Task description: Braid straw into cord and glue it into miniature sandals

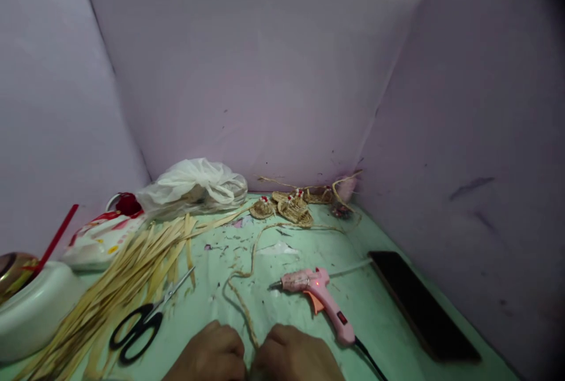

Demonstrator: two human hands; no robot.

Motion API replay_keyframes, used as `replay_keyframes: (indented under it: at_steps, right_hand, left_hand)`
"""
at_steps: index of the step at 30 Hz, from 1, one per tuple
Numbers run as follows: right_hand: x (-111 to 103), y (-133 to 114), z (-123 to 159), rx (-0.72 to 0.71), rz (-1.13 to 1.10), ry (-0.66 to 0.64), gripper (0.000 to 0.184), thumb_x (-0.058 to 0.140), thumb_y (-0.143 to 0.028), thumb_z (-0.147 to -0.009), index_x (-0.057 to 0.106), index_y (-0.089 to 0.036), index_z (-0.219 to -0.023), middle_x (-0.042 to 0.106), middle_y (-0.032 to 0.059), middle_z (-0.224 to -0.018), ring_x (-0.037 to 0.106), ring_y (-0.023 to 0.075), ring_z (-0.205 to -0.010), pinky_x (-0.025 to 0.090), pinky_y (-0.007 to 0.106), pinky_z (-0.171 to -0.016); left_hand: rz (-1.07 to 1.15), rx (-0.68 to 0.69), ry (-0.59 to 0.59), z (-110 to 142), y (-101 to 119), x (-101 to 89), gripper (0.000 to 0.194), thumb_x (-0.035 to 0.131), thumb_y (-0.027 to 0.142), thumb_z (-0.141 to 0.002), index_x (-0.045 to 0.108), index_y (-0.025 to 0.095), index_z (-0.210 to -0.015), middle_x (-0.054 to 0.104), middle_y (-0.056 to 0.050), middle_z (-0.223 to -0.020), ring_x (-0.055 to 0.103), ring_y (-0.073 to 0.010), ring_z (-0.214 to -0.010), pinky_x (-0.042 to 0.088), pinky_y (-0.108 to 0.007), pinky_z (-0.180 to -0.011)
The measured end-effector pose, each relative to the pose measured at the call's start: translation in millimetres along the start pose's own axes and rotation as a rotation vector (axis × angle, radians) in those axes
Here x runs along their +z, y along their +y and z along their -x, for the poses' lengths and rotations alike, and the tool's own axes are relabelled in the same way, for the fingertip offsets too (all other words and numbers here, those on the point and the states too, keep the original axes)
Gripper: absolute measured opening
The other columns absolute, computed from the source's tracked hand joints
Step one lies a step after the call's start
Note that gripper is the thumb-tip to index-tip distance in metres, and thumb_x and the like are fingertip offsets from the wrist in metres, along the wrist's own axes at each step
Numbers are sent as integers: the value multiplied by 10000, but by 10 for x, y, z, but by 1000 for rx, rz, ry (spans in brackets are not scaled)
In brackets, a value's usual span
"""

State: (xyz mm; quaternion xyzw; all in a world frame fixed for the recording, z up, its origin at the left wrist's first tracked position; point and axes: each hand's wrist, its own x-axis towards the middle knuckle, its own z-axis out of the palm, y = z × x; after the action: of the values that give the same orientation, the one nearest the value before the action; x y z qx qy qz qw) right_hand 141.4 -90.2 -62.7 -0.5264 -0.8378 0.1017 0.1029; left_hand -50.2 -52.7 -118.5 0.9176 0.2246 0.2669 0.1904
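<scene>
At the bottom edge my left hand and my right hand are close together, both closed with knuckles up. A twisted straw cord runs down the table and enters the gap between them, meeting the fingers of my right hand. What my left fingers pinch is hidden. Right of my hands lies a pink glue gun, its small red light on and its nozzle pointing left. Black-handled scissors rest to the left, blades partly open, beside a spread of flat dry straw strips.
Small woven straw pieces with red and white beads lie at the back. A knotted white plastic bag and a red-and-white packet stand back left, a white container far left. A dark flat slab lies right. Lilac walls enclose the table.
</scene>
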Motion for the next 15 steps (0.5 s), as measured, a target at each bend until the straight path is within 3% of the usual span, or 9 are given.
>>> replay_keyframes:
  at_steps: [3,5,7,12,15]
  right_hand:
    - [353,-46,42,-56,-14,146,230,746,-368,-593,656,-265,-778,665,-18,-751,595,155,-631,272,234,-427]
    - [461,-25,49,-75,-30,234,328,772,-447,-520,638,-239,-735,647,-18,-712,574,167,-637,298,242,-455]
    - [494,6,61,-130,-15,305,348,774,-471,-515,616,-220,-696,630,-19,-676,549,163,-624,303,249,-466]
    - [518,59,83,-284,92,433,205,693,-367,-698,574,-208,-645,596,-17,-629,479,141,-581,241,269,-440]
    - [570,62,65,-301,115,458,223,715,-335,-668,549,-206,-597,557,-16,-556,431,148,-543,211,284,-436]
  left_hand:
    - [47,-13,-36,-74,228,-182,373,401,470,-849,568,193,-663,579,-35,-726,513,-138,-674,399,-241,-604]
    - [15,-132,-99,-130,385,-316,303,454,383,-847,558,182,-646,578,-36,-735,523,-146,-721,405,-251,-662]
    - [6,-154,-110,-167,480,-399,239,496,346,-833,575,181,-679,582,-35,-758,526,-149,-736,409,-257,-685]
    - [7,-99,-106,-130,382,-322,171,508,312,-809,568,186,-711,578,-32,-765,519,-145,-706,409,-259,-660]
    - [40,-52,-67,-76,272,-230,163,470,304,-802,550,191,-718,572,-32,-758,511,-146,-695,398,-265,-641]
